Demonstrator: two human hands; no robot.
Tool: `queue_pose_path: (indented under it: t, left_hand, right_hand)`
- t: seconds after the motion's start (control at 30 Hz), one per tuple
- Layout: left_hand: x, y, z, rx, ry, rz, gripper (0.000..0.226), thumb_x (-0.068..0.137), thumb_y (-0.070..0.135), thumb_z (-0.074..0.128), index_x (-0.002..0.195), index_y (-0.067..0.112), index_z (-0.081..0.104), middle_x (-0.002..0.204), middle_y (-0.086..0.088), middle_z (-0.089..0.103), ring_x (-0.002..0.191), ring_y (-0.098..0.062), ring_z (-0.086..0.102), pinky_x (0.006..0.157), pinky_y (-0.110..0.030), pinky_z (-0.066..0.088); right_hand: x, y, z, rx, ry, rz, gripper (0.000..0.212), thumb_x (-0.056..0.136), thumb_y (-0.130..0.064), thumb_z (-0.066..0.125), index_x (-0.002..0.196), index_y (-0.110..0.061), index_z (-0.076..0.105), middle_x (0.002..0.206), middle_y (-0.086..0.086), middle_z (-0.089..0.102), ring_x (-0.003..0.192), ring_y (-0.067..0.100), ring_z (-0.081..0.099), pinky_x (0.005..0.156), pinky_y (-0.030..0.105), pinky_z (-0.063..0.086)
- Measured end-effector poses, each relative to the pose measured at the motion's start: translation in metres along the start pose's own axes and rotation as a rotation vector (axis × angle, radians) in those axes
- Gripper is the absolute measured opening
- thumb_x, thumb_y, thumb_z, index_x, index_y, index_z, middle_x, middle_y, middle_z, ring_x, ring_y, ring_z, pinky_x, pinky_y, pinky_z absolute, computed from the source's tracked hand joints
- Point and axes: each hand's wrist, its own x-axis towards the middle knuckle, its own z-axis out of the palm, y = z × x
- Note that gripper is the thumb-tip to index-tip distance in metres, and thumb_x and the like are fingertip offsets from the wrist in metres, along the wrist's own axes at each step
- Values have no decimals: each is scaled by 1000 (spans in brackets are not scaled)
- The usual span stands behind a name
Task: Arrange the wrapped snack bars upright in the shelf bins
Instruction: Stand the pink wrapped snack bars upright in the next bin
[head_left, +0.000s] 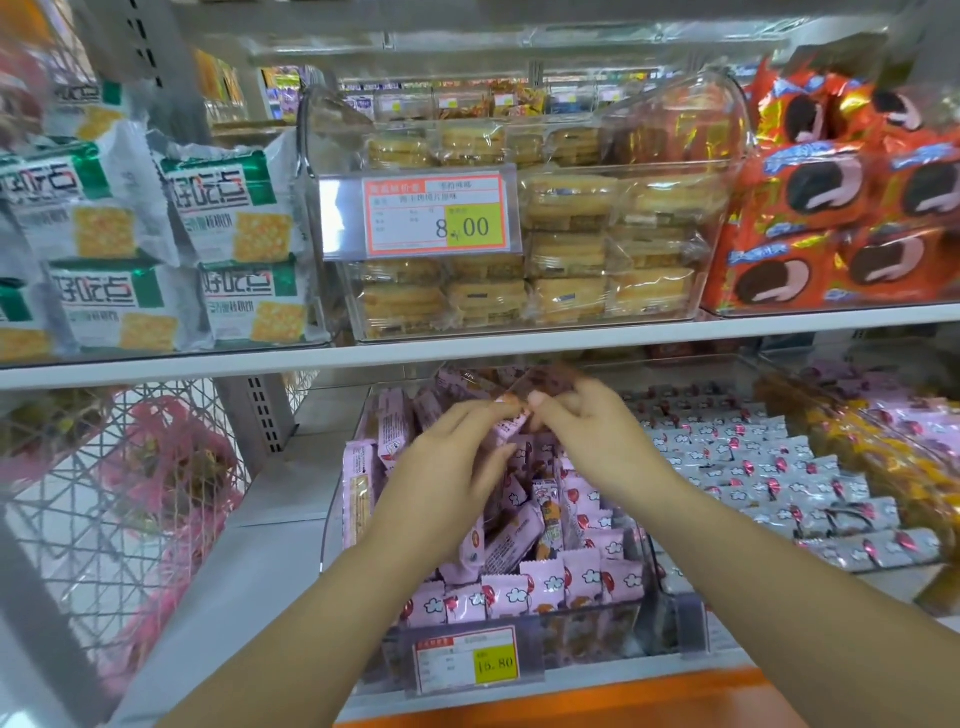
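Nearest, the left hand (452, 467) and right hand (592, 431) meet, curled fingertips pinching one pink snack bar (511, 423) above the clear bin (587, 618), whose middle lies jumbled; it is probably mid-placement, and next calls for slotting it in upright.

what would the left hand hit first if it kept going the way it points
The right hand, almost at once: the left hand points up and right at it, and both seem to pinch one bar. Blur leaves depth unclear.
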Motion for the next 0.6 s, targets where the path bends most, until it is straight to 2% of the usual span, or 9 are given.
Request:
queue_pose_path:
  t: [0.07,0.1,0.17,0.23,0.3,0.33,0.4,0.47,0.6]
  left_hand:
    - [-3,8,-3,-122,27,24,33,90,18,62,122,26,59,121,24,51,108,20,43,91,0,30]
    - [-5,12,-5,-158,3,48,32,89,18,62,120,26,60,120,27,49,109,24,40,92,2,28]
    - [-7,21,-7,-170,-87,128,34,88,21,63,121,26,59,122,25,50,111,22,40,92,1,28]
    - [-5,28,-8,-164,-223,115,42,88,28,64,126,39,51,123,25,51,108,16,44,90,-1,33]
    - [4,30,-11,-189,-338,-20,52,87,31,64,124,57,37,117,34,49,101,13,51,88,-10,41]
    - [9,29,-11,-199,-360,-94,53,88,29,63,124,56,36,115,34,50,100,12,53,90,-16,45]
    - [21,23,-8,-129,-400,-186,42,91,23,60,128,41,47,115,22,58,100,8,56,92,-23,47]
    - [33,19,1,58,-492,-170,34,93,23,58,126,29,55,119,11,62,101,0,58,92,-22,46]
    - [54,15,33,359,-695,-103,24,91,23,59,115,21,62,112,0,66,101,-18,61,86,-32,50]
  right_hand:
    - [-8,2,-10,338,36,138,26,92,-29,56,105,-11,44,97,5,67,83,14,67,76,30,54]
    - [-13,3,-17,517,18,181,22,91,-25,57,101,-9,47,96,7,67,82,17,69,75,32,56]
    - [-23,8,-29,720,-32,187,9,91,-16,55,94,-8,53,87,10,68,72,17,69,63,28,56]
    - [-31,15,-41,729,28,152,8,90,-11,56,98,-8,56,86,12,67,68,16,68,60,24,55]
    - [-37,24,-54,654,210,137,25,88,-13,60,113,-14,53,93,9,64,73,15,67,64,23,55]
    - [-41,28,-60,629,292,142,34,88,-16,62,119,-19,49,96,6,62,76,14,67,67,22,54]
    - [-49,35,-69,623,386,136,42,87,-20,64,125,-24,45,100,5,60,84,15,66,70,22,53]
    - [-56,42,-75,645,421,140,39,88,-20,64,122,-27,46,103,6,61,86,15,66,74,25,54]
    - [-62,51,-80,700,430,163,30,89,-18,62,114,-28,48,93,1,62,81,11,66,81,28,55]
